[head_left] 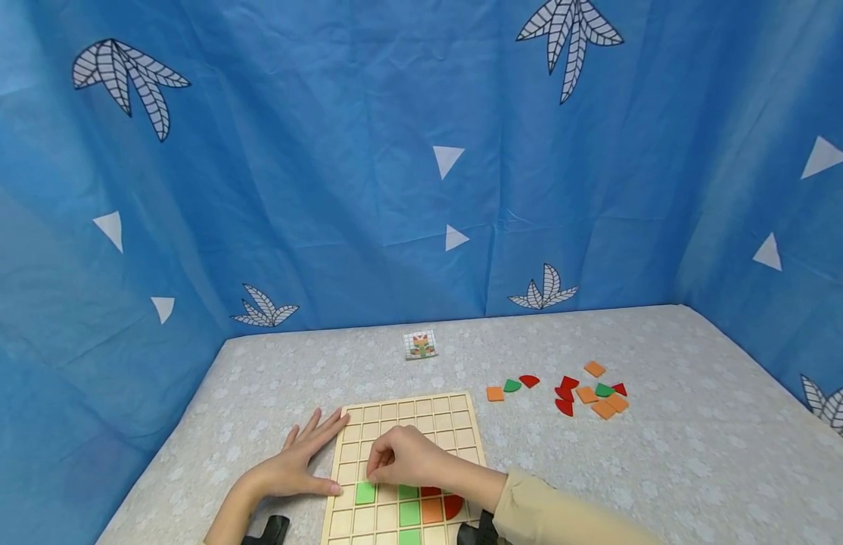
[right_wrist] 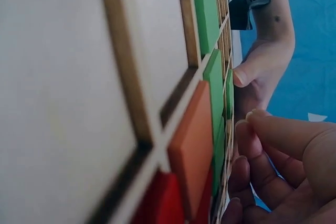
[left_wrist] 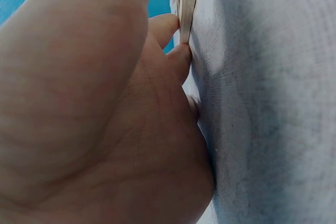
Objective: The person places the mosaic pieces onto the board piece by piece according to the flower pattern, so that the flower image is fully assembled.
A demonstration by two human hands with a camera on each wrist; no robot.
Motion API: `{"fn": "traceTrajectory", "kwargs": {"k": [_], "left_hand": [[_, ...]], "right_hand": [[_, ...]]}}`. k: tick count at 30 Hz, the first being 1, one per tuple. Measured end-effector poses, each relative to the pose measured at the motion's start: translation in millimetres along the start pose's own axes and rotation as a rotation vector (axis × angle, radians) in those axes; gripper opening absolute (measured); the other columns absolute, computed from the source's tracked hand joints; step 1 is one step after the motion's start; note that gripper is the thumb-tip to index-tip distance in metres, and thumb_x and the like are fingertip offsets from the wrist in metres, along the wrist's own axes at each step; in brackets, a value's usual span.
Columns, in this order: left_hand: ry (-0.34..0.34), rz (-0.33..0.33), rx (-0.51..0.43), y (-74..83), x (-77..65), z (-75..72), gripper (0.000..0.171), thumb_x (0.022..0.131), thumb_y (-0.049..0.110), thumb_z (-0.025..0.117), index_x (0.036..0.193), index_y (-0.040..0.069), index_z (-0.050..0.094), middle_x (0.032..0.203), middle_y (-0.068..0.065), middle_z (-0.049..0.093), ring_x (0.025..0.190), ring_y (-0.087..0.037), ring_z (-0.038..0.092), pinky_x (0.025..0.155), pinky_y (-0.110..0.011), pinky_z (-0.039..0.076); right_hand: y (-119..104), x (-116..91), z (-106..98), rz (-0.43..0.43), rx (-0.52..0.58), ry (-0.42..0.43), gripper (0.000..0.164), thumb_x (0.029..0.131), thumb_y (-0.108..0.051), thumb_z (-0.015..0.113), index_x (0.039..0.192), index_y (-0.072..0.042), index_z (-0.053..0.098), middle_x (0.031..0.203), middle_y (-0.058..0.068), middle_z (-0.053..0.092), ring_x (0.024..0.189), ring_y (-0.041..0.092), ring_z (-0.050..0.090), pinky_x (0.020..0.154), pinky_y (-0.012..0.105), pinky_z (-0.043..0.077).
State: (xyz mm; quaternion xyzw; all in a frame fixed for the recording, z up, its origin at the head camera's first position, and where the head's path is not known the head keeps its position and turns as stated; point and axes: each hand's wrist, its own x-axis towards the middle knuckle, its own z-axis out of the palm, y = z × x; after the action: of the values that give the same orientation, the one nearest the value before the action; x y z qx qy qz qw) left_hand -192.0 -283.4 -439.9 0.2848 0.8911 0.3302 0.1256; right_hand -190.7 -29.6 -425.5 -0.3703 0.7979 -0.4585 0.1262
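A wooden grid board (head_left: pixel 447 438) lies on the table, with green, orange and red pieces in some of its cells. My left hand (head_left: pixel 293 463) rests spread at the board's left side, fingers on its edge and thumb over its border. In the left wrist view, the palm (left_wrist: pixel 142 145) is beside the board's edge (left_wrist: pixel 188 9). My right hand (head_left: pixel 405 457) is over the board, its fingertips close to a green square (head_left: pixel 365 493). The right wrist view shows the thumb and forefinger (right_wrist: pixel 281 137) meeting at their tips, with no piece visible between them.
Loose orange squares (head_left: pixel 604 409), red quarter-circle pieces (head_left: pixel 564 407) and green pieces (head_left: pixel 512 386) lie right of and beyond the board. A small pattern card (head_left: pixel 420 345) stands near the back. Blue cloth (head_left: pixel 367 166) hangs around the table.
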Motion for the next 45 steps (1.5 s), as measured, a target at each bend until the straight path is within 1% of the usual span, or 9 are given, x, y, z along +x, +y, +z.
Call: {"fn": "traceTrajectory", "kwargs": {"k": [5, 9, 13, 21, 24, 27, 31, 35, 45], "left_hand": [[0.001, -0.006, 0.012, -1.1, -0.6, 0.5, 0.098, 0.076, 0.038, 0.077, 0.149, 0.004, 0.021, 0.152, -0.021, 0.011, 0.133, -0.049, -0.010, 0.094, -0.070, -0.011], [-0.002, -0.012, 0.010, -2.4, 0.1, 0.6, 0.098, 0.076, 0.039, 0.077, 0.149, 0.004, 0.021, 0.152, -0.021, 0.011, 0.133, -0.049, -0.010, 0.094, -0.070, -0.011], [0.000, -0.003, 0.009, -3.1, 0.4, -0.2, 0.099, 0.075, 0.037, 0.077, 0.149, 0.004, 0.021, 0.152, -0.021, 0.011, 0.133, -0.050, -0.010, 0.094, -0.070, -0.011], [-0.007, -0.003, 0.001, -3.2, 0.2, -1.0, 0.098, 0.076, 0.037, 0.077, 0.149, 0.004, 0.021, 0.152, -0.021, 0.011, 0.133, -0.050, -0.010, 0.093, -0.070, -0.012], [-0.011, -0.003, -0.001, -3.4, 0.3, -1.0, 0.098, 0.076, 0.036, 0.077, 0.149, 0.004, 0.020, 0.152, -0.021, 0.010, 0.133, -0.049, -0.010, 0.094, -0.070, -0.011], [-0.008, -0.001, 0.003, -3.8, 0.2, -1.1, 0.098, 0.076, 0.036, 0.077, 0.149, 0.004, 0.020, 0.153, -0.020, 0.010, 0.133, -0.049, -0.010, 0.094, -0.070, -0.011], [-0.004, -0.006, 0.010, -4.1, 0.3, -1.1, 0.099, 0.076, 0.037, 0.077, 0.149, 0.005, 0.020, 0.153, -0.020, 0.011, 0.134, -0.049, -0.010, 0.095, -0.069, -0.011], [-0.004, -0.013, 0.011, -3.6, 0.4, -0.9, 0.099, 0.075, 0.038, 0.077, 0.149, 0.005, 0.021, 0.153, -0.020, 0.011, 0.134, -0.049, -0.010, 0.095, -0.069, -0.011], [-0.008, -0.015, 0.013, -3.0, 0.3, -2.3, 0.098, 0.076, 0.037, 0.077, 0.150, 0.005, 0.020, 0.153, -0.019, 0.010, 0.134, -0.048, -0.010, 0.096, -0.069, -0.011]], "right_hand": [[-5, -2, -15, 0.018, 0.029, 0.022, 0.010, 0.082, -0.006, 0.073, 0.074, -0.012, 0.070, 0.065, -0.012, 0.059, 0.060, 0.001, 0.054, 0.058, 0.018, 0.047], [-5, -9, -38, 0.000, 0.009, 0.066, 0.006, 0.084, -0.009, 0.071, 0.078, -0.010, 0.071, 0.069, -0.012, 0.060, 0.065, 0.003, 0.056, 0.063, 0.021, 0.047], [3, -20, -64, 0.001, -0.012, 0.136, 0.005, 0.086, -0.010, 0.069, 0.083, -0.007, 0.071, 0.075, -0.010, 0.062, 0.070, 0.007, 0.056, 0.062, 0.025, 0.047], [35, -44, -108, 0.141, 0.023, 0.296, 0.013, 0.088, -0.014, 0.067, 0.091, -0.002, 0.070, 0.078, -0.001, 0.062, 0.073, 0.018, 0.055, 0.062, 0.032, 0.047], [49, -53, -122, 0.198, 0.065, 0.361, 0.015, 0.089, -0.012, 0.065, 0.095, 0.001, 0.069, 0.079, 0.007, 0.063, 0.073, 0.023, 0.056, 0.063, 0.035, 0.050], [64, -60, -133, 0.239, 0.061, 0.418, 0.015, 0.089, -0.008, 0.064, 0.097, 0.004, 0.068, 0.081, 0.009, 0.063, 0.071, 0.025, 0.057, 0.063, 0.035, 0.051], [79, -70, -140, 0.263, -0.024, 0.454, 0.013, 0.088, -0.006, 0.064, 0.097, 0.003, 0.069, 0.081, 0.003, 0.063, 0.071, 0.020, 0.055, 0.060, 0.031, 0.048], [88, -78, -141, 0.255, -0.074, 0.459, 0.012, 0.087, -0.005, 0.065, 0.097, 0.002, 0.069, 0.078, 0.002, 0.060, 0.069, 0.018, 0.052, 0.058, 0.029, 0.046], [101, -81, -139, 0.274, -0.208, 0.449, 0.015, 0.083, -0.003, 0.069, 0.098, -0.001, 0.070, 0.064, -0.003, 0.052, 0.056, 0.014, 0.044, 0.047, 0.025, 0.037]]}}
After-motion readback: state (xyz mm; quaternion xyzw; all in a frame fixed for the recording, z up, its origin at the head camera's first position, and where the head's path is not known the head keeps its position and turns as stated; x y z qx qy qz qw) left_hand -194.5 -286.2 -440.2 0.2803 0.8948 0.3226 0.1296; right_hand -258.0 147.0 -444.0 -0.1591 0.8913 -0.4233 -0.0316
